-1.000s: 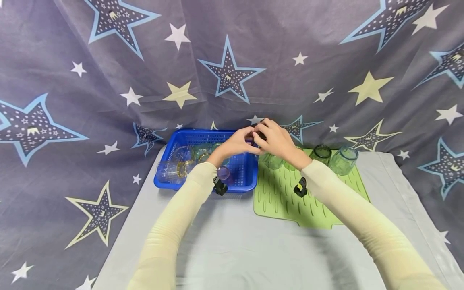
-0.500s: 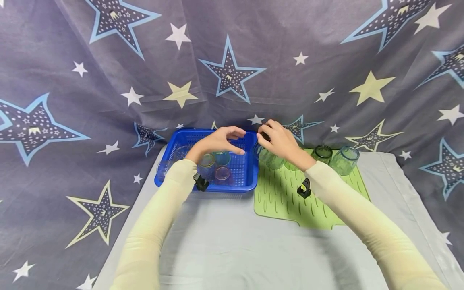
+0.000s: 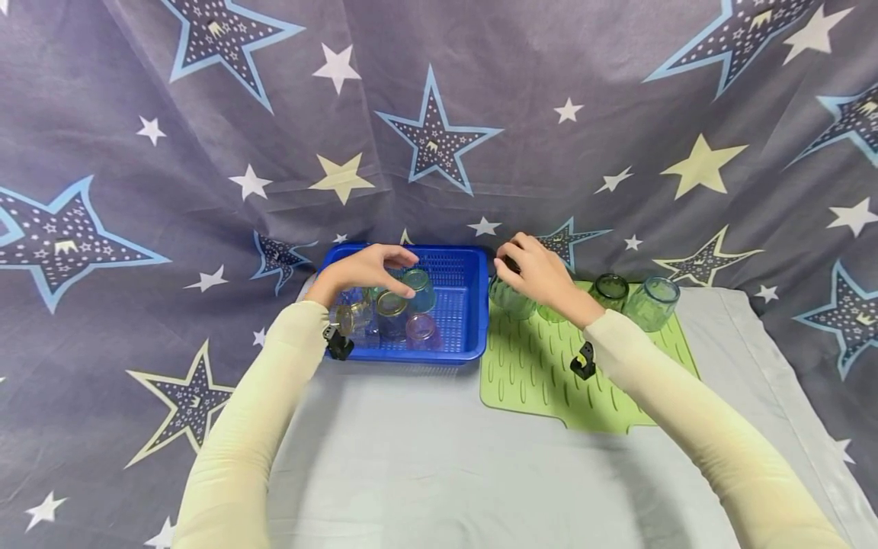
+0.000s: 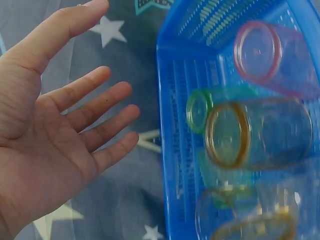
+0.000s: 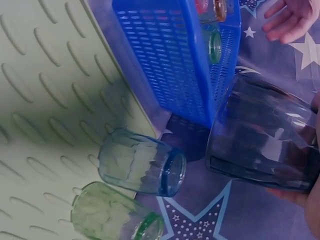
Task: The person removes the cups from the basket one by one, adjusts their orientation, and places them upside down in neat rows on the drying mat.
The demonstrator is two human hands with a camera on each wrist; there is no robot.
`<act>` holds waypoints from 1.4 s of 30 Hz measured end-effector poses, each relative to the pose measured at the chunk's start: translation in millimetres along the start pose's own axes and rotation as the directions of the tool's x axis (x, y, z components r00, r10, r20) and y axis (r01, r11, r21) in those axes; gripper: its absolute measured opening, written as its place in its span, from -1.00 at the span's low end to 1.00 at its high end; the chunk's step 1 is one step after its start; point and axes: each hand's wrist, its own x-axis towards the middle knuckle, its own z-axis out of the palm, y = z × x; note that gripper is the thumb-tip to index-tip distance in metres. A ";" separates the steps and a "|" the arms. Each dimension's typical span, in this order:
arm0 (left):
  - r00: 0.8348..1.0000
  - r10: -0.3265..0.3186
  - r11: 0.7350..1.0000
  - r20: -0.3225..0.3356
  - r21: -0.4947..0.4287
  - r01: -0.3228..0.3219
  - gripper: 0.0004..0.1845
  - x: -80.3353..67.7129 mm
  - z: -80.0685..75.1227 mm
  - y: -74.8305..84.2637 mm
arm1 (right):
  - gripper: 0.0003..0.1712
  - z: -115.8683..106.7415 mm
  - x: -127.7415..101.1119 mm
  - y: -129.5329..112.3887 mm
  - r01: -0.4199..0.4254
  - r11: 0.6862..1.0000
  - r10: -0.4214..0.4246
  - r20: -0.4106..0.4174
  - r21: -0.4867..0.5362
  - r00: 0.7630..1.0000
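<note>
My right hand [image 3: 538, 276] gripped a smooth, smoky glass [image 5: 265, 135] near the ten o'clock corner of the ribbed green mat [image 3: 524, 366]. My left hand [image 3: 366, 273], fingers loose and apart, hung over the slotted blue basket [image 3: 451, 309]'s ten o'clock side; a rounded pink glass [image 3: 421, 331] sat toward its five.

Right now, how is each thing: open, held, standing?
Left hand: open, empty
Right hand: holding the smoky glass
Smoky glass: held
Blue basket: partly filled
Pink glass: standing in the basket
Green mat: lying flat
Blue glass nearest the basket: standing
Green glass beside it: standing
Dark green glass: standing
Rightmost glass: standing
</note>
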 end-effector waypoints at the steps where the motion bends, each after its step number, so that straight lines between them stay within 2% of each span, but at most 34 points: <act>1: 1.000 -0.008 1.000 -0.002 0.006 0.008 -0.23 -2.1 -2.3 -2.2 | -0.67 0.7 -1.3 1.2 0.001 1.000 -0.001 -0.001 -0.004 1.000; 7: 0.998 -0.063 0.997 -0.007 0.052 0.063 -0.20 -17.3 -16.8 -13.2 | -0.68 4.8 -10.0 7.2 0.009 1.000 -0.009 0.007 -0.022 1.000; 12: 0.993 -0.118 0.990 0.028 0.080 0.116 -0.18 -28.5 -26.3 -21.2 | -0.67 9.0 -16.9 10.8 -0.006 1.000 0.007 0.039 -0.023 0.999; 18: 0.979 -0.179 0.978 0.100 0.127 0.166 -0.16 -39.3 -35.6 -35.7 | -0.67 15.2 -22.2 15.3 -0.007 1.000 0.008 0.042 -0.023 0.999; 23: 0.960 -0.240 0.962 0.143 0.172 0.214 -0.19 -46.8 -42.4 -46.7 | -0.69 20.1 -24.7 18.4 -0.015 1.000 0.016 0.044 -0.017 0.999; 28: 0.936 -0.289 0.949 0.200 0.188 0.253 -0.17 -51.8 -45.3 -52.1 | -0.71 25.2 -27.9 21.0 -0.010 1.000 0.010 0.038 -0.010 0.999; 33: 0.920 -0.311 0.942 0.239 0.205 0.265 -0.15 -53.8 -44.6 -54.5 | -0.72 30.5 -30.9 23.1 0.006 1.000 -0.005 0.027 -0.010 1.000; 36: 0.912 -0.326 0.937 0.248 0.209 0.278 -0.14 -53.3 -43.7 -57.1 | -0.73 33.1 -32.8 24.1 0.011 1.000 -0.011 0.024 -0.010 1.000; 42: 0.908 -0.329 0.935 0.261 0.223 0.275 -0.13 -51.5 -41.2 -62.8 | -0.74 38.7 -37.5 24.3 0.018 1.000 -0.018 0.034 -0.008 0.999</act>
